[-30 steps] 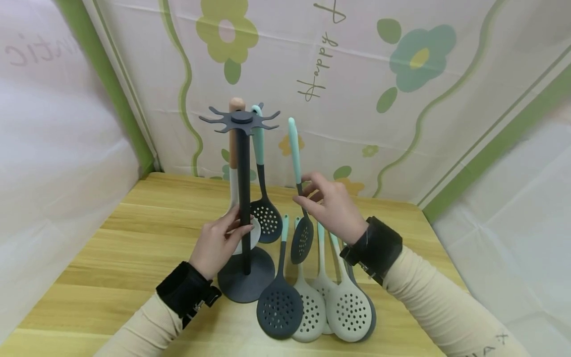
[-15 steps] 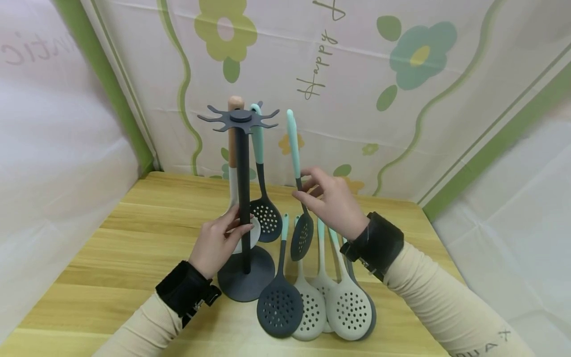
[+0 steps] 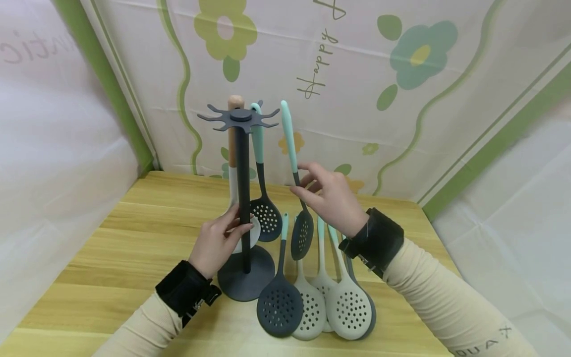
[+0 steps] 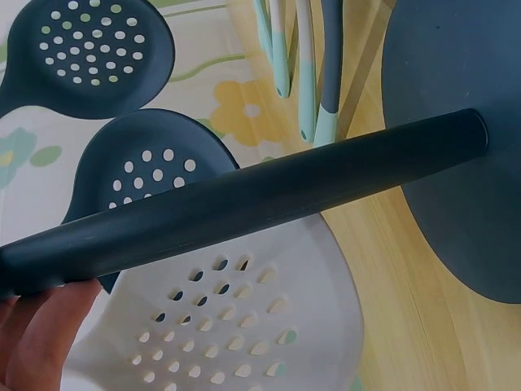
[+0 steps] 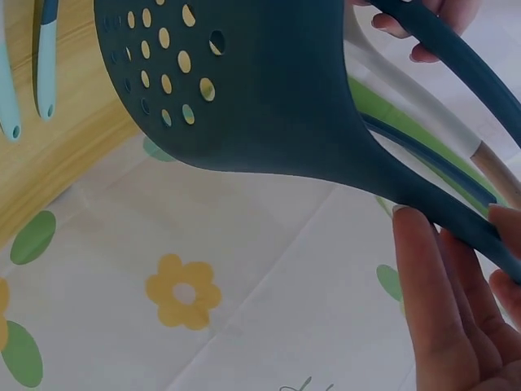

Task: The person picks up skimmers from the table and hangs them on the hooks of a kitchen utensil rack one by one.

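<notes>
My left hand [image 3: 218, 243] grips the post [image 3: 243, 178] of a dark utensil stand, whose round base stands on the table. My right hand [image 3: 332, 198] pinches a dark skimmer [image 3: 302, 235] by its neck, below the mint handle. That skimmer is raised off the table, its handle end just right of the stand's hooked top [image 3: 241, 116]. In the right wrist view, fingertips [image 5: 419, 244] meet the skimmer's neck. On the stand's far side hang another dark skimmer [image 3: 266, 218] with a mint handle and a white perforated skimmer [image 4: 220, 318] with a wooden handle.
Several skimmers lie on the wooden table [image 3: 134, 233] to the right of the stand's base [image 3: 245, 285], including a dark one [image 3: 280, 307] in front and an overlapping light grey one [image 3: 350, 307]. A flower-printed cloth [image 3: 276, 49] rises behind the table.
My right hand has lifted the skimmer a little and moved it left, so its handle end is nearer the stand's top. The left hand stays on the post.
</notes>
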{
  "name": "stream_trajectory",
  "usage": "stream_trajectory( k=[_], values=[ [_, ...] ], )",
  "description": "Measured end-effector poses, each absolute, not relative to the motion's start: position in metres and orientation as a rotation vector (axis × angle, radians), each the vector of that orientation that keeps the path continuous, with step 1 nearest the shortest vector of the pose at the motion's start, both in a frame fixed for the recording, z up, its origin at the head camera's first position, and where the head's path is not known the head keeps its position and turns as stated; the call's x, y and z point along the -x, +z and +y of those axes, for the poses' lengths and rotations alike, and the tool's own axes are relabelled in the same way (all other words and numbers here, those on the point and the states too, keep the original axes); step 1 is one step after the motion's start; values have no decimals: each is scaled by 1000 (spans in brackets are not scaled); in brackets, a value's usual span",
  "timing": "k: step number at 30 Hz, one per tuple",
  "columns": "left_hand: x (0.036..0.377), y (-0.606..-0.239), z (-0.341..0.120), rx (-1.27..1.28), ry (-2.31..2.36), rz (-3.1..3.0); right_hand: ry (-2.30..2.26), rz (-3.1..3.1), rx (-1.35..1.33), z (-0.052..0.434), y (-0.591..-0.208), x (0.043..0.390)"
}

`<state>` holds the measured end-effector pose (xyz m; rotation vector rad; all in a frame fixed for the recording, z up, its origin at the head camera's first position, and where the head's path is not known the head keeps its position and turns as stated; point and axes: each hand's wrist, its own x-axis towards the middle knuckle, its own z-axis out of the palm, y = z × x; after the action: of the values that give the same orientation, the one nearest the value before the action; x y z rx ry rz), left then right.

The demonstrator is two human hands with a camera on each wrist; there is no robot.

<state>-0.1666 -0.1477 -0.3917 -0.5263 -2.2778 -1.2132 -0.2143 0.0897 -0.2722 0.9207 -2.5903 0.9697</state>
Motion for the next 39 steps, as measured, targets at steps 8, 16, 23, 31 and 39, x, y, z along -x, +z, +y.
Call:
stream_trajectory(
  k=[8,16,23,31,39],
  values=[
    [167,-392,-148,537,-1207,-2277,946,-2608,-921,89,-269,213],
    [167,-392,-148,543,-1216,-2274,923,-2626,-908,89,-268,213],
    [168,-392,-148,571,-1211,-2248,920,-2632,-901,89,-268,213],
    [169,-394,-148,567,-1205,-2254,931,-2609,-920,89,-268,213],
    [169,-395,-148,559,-1211,-2259,935,-2591,-934,89,-268,213]
  ],
)
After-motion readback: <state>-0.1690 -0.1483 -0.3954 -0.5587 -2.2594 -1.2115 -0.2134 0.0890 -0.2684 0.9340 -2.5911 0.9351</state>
